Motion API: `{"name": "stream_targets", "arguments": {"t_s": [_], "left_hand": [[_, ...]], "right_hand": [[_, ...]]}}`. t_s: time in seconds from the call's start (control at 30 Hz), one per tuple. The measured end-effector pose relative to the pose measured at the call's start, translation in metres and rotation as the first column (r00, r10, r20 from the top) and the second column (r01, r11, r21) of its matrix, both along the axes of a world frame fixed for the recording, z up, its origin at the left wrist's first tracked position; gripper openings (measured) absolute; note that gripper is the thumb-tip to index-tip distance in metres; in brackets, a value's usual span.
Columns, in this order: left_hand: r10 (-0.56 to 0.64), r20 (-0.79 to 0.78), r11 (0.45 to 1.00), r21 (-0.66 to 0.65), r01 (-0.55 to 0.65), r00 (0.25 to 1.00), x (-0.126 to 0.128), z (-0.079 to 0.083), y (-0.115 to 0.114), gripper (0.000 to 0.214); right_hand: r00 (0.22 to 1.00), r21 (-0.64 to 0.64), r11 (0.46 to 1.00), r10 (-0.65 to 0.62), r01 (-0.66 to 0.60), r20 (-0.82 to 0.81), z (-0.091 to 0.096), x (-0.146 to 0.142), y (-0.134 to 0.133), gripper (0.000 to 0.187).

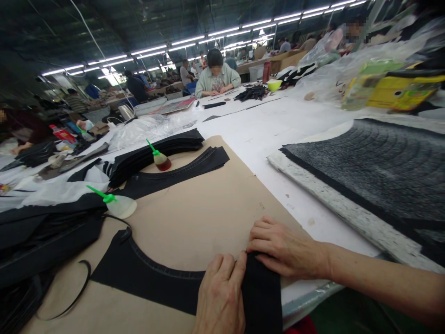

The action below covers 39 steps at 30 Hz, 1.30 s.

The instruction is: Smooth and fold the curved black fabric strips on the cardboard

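Note:
A curved black fabric piece (149, 273) lies on a tan cardboard sheet (194, 208) at the near table edge. My left hand (220, 297) rests flat on its right end, fingers together and stretched out. My right hand (285, 248) lies beside it, fingertips pressing the fabric's upper right corner, fingers extended. Neither hand grips anything.
Two glue bottles with green nozzles, one clear (118, 204) and one reddish (160, 160), lie near stacked black fabric pieces (156, 148). A dark grey textured mat (375, 171) sits at right. A thin black strip (74, 297) curls at left. Other people work at the far tables (217, 76).

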<state>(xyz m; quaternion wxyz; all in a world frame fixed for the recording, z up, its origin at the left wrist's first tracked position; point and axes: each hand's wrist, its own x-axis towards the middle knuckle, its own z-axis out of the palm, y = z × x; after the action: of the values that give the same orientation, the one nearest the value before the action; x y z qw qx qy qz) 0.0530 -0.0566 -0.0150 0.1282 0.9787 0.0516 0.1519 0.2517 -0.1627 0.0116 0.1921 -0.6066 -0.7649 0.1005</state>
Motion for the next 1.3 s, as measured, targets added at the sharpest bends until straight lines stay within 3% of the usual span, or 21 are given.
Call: {"name": "stream_targets", "arguments": {"t_s": [0.37,0.57,0.77,1.0,1.3], "left_hand": [[0.025,-0.002,1.0,0.004,-0.025,1.0,0.003,-0.001,-0.004,0.055],[0.055,0.016,0.997,0.048,-0.055,0.998,0.001,-0.012,-0.009,0.059],[0.072,0.009,0.989,0.126,-0.072,0.997,0.001,-0.013,-0.01,0.064],[0.092,0.016,0.978,0.187,-0.093,0.996,0.002,-0.015,-0.013,0.062],[0.09,0.075,0.963,0.248,-0.106,0.993,0.005,-0.012,-0.015,0.058]], "right_hand": [[0.992,0.069,0.992,0.098,-0.103,0.075,-0.005,0.008,-0.009,0.031],[0.992,0.061,0.993,0.095,-0.1,0.084,-0.007,0.01,-0.015,0.035],[0.995,0.083,0.994,0.062,-0.068,0.073,-0.004,0.013,-0.023,0.035],[0.998,0.093,0.995,-0.05,0.046,0.042,0.002,0.01,-0.03,0.044],[0.961,0.127,0.962,-0.254,0.24,0.108,-0.004,-0.03,-0.037,0.05]]}}
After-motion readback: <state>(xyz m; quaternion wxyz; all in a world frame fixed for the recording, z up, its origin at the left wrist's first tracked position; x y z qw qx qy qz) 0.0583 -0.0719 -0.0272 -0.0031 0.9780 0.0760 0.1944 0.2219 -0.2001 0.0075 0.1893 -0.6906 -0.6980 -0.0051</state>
